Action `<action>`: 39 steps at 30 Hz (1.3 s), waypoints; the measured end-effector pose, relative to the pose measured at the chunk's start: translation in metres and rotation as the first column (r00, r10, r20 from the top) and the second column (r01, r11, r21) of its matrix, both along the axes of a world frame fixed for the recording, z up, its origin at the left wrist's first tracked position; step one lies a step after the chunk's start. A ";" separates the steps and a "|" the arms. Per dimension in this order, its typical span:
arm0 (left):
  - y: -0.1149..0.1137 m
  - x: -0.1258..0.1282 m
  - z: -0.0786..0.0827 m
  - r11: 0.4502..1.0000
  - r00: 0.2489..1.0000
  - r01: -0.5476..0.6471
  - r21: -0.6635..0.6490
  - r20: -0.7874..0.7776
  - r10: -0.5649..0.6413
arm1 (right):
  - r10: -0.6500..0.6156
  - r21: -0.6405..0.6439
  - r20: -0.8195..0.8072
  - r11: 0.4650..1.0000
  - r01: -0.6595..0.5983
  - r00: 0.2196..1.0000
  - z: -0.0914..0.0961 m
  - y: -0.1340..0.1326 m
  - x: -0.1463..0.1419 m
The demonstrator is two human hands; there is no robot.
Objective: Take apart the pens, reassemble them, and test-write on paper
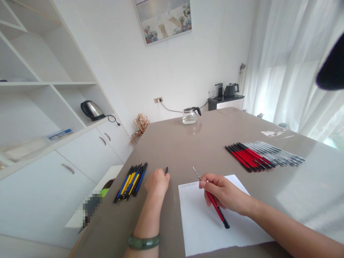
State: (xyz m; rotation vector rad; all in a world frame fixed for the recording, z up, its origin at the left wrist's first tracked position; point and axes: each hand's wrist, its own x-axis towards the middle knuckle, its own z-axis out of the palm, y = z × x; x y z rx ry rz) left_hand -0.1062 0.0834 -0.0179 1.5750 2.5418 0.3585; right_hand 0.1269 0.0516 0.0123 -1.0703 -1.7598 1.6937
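My right hand (224, 193) is closed around a red and black pen (215, 204), its tip pointing up and away over a white sheet of paper (209, 229). A row of small marks runs along the sheet's top edge. My left hand (157, 183) is curled into a fist on the brown table (188, 147), pinching a small black pen cap (166, 170). It wears a green bangle at the wrist. Just left of it lies a bundle of blue and yellow pens (131, 181).
A row of red, black and clear pens (262, 154) lies at the right. A glass kettle (190, 115) stands at the table's far edge. White shelving with a metal kettle (91, 110) lines the left wall. Curtains hang at the right.
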 end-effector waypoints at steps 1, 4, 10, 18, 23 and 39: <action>0.000 0.000 0.000 1.000 1.000 0.001 0.000 -0.003 -0.001 | 0.001 0.002 -0.001 1.000 -0.001 1.000 0.000 0.000 0.000; 0.000 0.001 0.001 1.000 1.000 0.007 0.001 -0.011 -0.007 | -0.004 0.004 0.004 1.000 0.004 1.000 0.000 0.000 0.000; -0.001 0.001 0.000 1.000 1.000 0.013 -0.004 -0.020 -0.013 | -0.011 -0.001 0.009 1.000 0.011 1.000 0.001 -0.001 0.000; -0.006 0.007 0.010 0.997 0.999 0.017 0.076 -0.029 -0.015 | 0.007 0.015 -0.007 1.000 -0.007 1.000 -0.003 0.001 0.001; -0.025 0.045 0.028 0.822 0.830 0.263 0.504 0.316 -0.459 | 0.005 0.020 -0.020 1.000 -0.004 1.000 -0.005 0.002 0.002; -0.031 0.074 0.025 0.884 0.321 0.100 0.456 0.826 -0.462 | 0.031 0.036 0.032 0.999 -0.033 0.999 -0.010 0.003 0.002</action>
